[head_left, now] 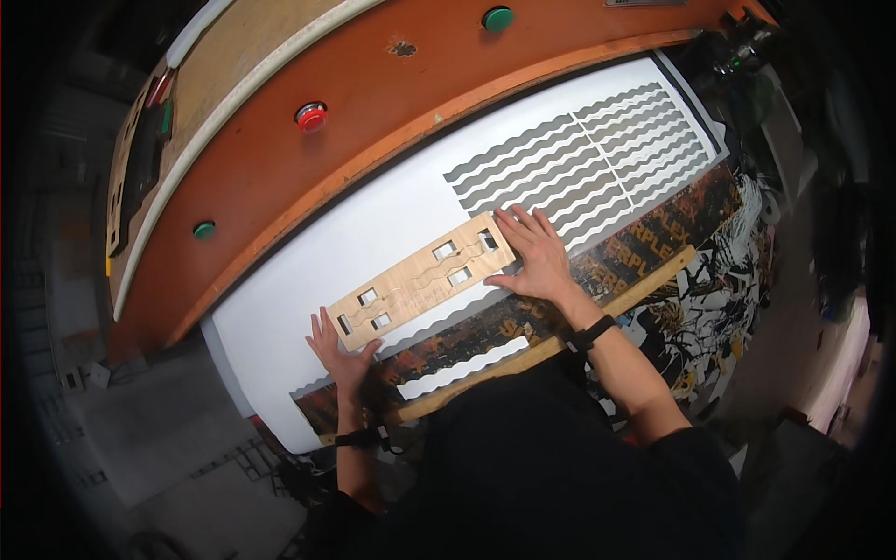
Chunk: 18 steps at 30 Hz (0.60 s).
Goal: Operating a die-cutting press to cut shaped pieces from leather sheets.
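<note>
A flat, pale wooden die board (418, 280) with rectangular holes and wavy lines lies slantwise over a white sheet (317, 266). My left hand (343, 355) grips its left end, thumb at the near edge and fingers at the far one. At the right end my right hand (537, 254) holds the board the same way, fingers spread over the corner and thumb along the near side. Beyond my right hand, rows of wavy strips are cut out of the sheet, with a grey surface (523, 161) showing through. The board's underside is hidden.
An orange machine beam (364, 112) with green buttons (498, 19) and a red button (311, 118) spans the far side. A loose white wavy strip (462, 369) lies near the wooden front edge (551, 350). Scrap offcuts (714, 317) are heaped at the right.
</note>
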Each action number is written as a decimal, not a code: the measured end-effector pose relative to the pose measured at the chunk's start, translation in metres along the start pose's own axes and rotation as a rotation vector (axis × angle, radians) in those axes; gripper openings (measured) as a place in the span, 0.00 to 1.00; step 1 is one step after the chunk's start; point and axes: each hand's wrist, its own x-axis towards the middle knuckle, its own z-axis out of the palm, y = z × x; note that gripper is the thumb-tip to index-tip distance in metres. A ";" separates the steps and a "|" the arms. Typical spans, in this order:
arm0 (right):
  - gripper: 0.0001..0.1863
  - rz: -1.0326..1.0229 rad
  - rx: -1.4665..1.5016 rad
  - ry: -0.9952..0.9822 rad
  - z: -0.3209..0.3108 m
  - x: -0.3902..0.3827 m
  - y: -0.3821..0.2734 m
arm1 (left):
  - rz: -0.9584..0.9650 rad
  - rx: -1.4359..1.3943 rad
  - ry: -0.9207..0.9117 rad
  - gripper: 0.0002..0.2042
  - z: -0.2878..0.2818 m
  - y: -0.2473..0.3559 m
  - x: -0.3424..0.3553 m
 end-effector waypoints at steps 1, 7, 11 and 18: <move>0.58 -0.012 -0.007 0.011 -0.002 0.000 0.003 | -0.013 0.000 0.009 0.63 0.002 0.003 -0.001; 0.55 -0.017 0.013 0.009 0.002 0.002 0.000 | -0.024 0.029 0.049 0.61 0.002 -0.001 -0.003; 0.55 -0.014 0.033 0.009 0.005 -0.004 -0.003 | -0.035 0.027 0.063 0.61 0.004 -0.002 -0.014; 0.55 -0.067 0.004 0.001 0.008 -0.007 -0.010 | -0.054 0.039 0.080 0.60 0.002 -0.004 -0.027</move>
